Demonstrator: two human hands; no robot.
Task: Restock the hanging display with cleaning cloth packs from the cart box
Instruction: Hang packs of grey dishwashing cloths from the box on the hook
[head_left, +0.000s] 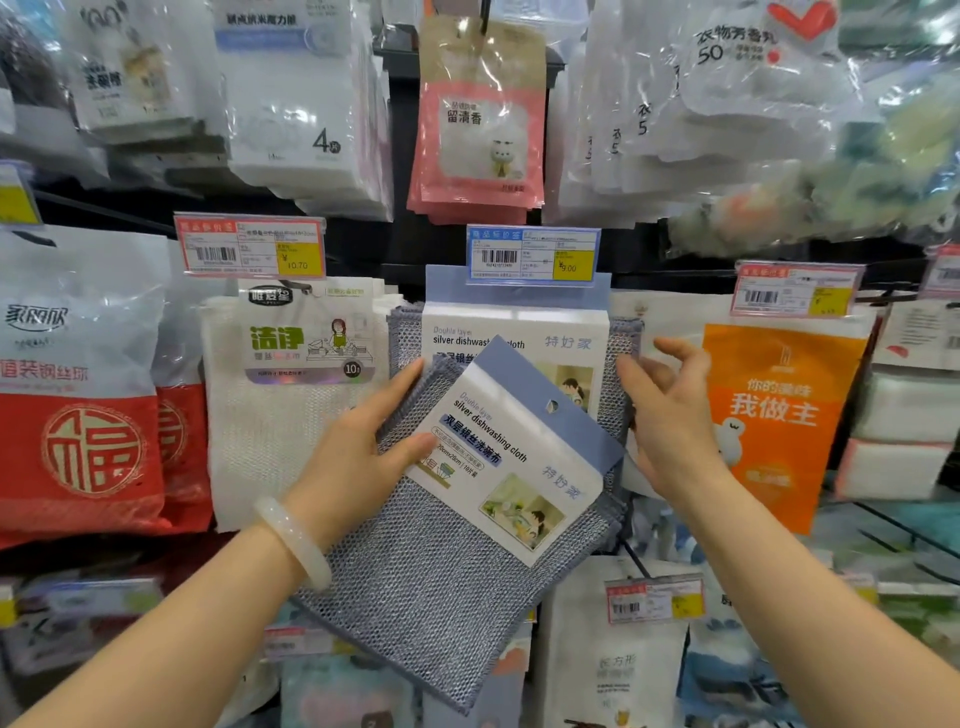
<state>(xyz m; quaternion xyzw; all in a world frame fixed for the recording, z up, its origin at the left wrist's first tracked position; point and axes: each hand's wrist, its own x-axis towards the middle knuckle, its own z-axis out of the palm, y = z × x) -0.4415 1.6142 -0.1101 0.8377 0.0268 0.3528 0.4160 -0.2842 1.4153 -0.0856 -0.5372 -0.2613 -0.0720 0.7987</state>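
My left hand (353, 457) grips a grey-blue mesh dishwashing cloth pack (467, 545) with a white and blue header card. The thumb lies on the card and the fingers are behind the pack's upper left edge. The pack is tilted, its hang hole pointing up and to the right. Behind it, more of the same packs (514, 322) hang under a blue price tag (532, 254), which hides the hook. My right hand (670, 421) is at the right edge of the hanging packs, fingers spread and loosely bent, holding nothing. The cart box is out of view.
A white cloth pack (291, 405) hangs close on the left and an orange pack (779, 415) close on the right. Red bags (78, 415) hang at far left, pink sachets (480, 130) above, and more packs with price tags (654, 603) below.
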